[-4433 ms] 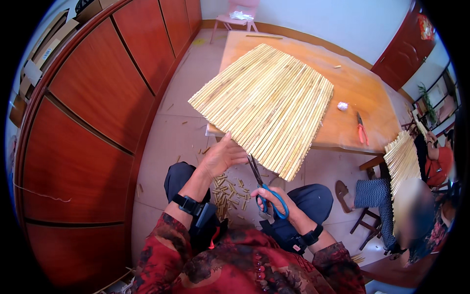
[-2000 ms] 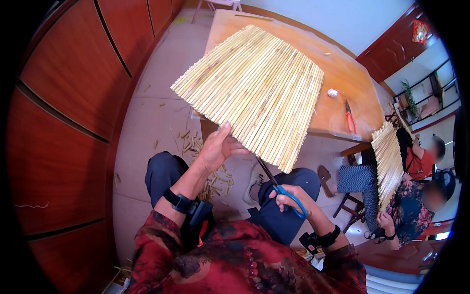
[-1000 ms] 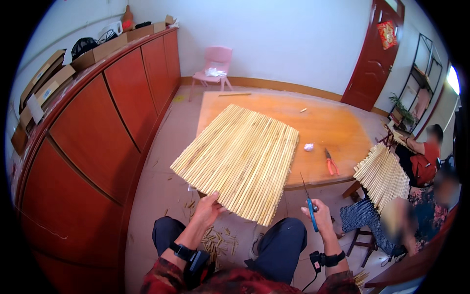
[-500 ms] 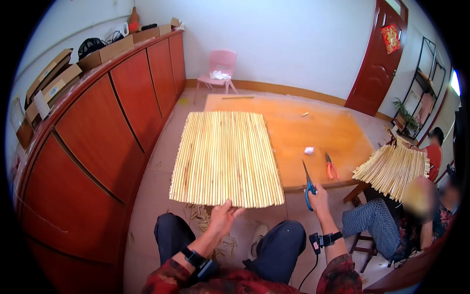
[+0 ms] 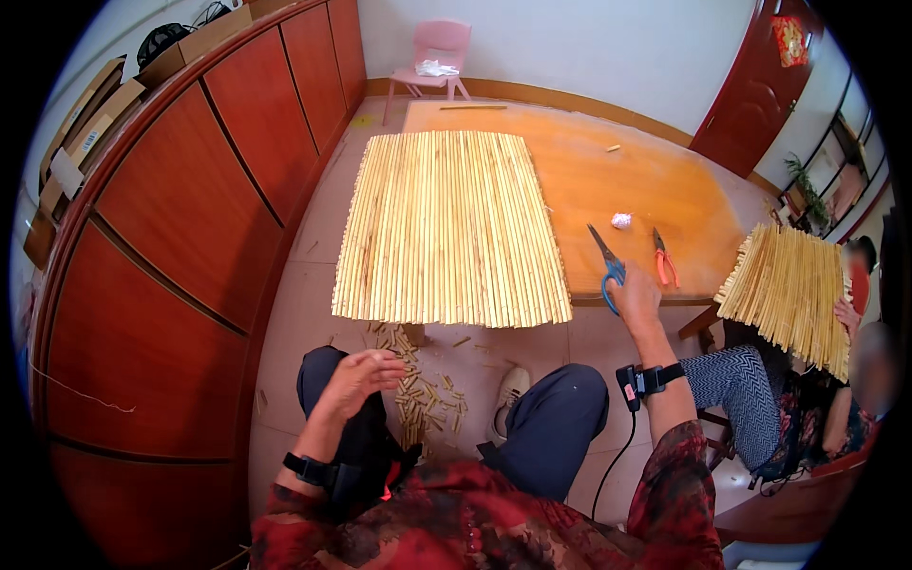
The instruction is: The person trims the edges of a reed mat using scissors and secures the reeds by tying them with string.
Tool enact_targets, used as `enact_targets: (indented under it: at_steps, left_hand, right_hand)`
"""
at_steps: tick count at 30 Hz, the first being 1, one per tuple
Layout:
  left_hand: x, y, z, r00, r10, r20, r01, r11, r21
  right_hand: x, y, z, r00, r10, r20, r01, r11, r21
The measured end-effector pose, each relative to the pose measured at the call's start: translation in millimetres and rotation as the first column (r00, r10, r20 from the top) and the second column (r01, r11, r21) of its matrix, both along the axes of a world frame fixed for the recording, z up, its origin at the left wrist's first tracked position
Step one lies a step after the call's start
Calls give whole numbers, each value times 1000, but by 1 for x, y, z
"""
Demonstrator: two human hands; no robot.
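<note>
A mat of pale yellow sticks, laid side by side, rests on the left part of the wooden table, its near edge jutting past the tabletop. My right hand grips blue-handled scissors, their dark blades pointing up and left, at the table's near edge. Clear of the mat, my left hand hangs over my left knee with fingers stretched and nothing in them. Right of the scissors, red-handled pliers and a small whitish ball of string lie on the table.
Short cut stick pieces litter the floor between my feet. Red cabinets line the left side. At the right, a seated person holds another stick mat. A pink chair stands beyond the table.
My left hand has let go of the mat's near edge and drawn back toward my knee. The view has tilted down. The neighbour's mat has turned more upright.
</note>
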State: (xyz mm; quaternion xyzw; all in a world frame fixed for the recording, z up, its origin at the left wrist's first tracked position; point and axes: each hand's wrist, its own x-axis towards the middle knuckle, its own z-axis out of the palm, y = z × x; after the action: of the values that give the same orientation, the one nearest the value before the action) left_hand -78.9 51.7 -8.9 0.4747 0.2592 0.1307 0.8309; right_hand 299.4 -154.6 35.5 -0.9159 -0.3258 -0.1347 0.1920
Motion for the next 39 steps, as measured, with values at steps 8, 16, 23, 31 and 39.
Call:
enact_targets:
  at_steps: [8,16,23,31,39]
  left_hand:
    - [-7,27,5,903,419,96,-415,908,-58]
    - [9,55,18,882,444,159,-437,896,-77]
    - [10,60,16,886,398,236,-396,916,-60]
    - [12,68,12,800,596,-75,-265,462,846]
    - [48,3,41,901,337,-273,381,-316,869]
  right_hand:
    - [28,16,-26,988,74,132,-69,997,-44]
    - [29,23,-28,982,65,176,-58,997,-44]
    - [29,29,-28,987,46,154,-32,995,-92]
    - [24,26,-11,984,60,167,-45,994,-96]
    - [-110,54,10,726,662,186,-672,740,-10]
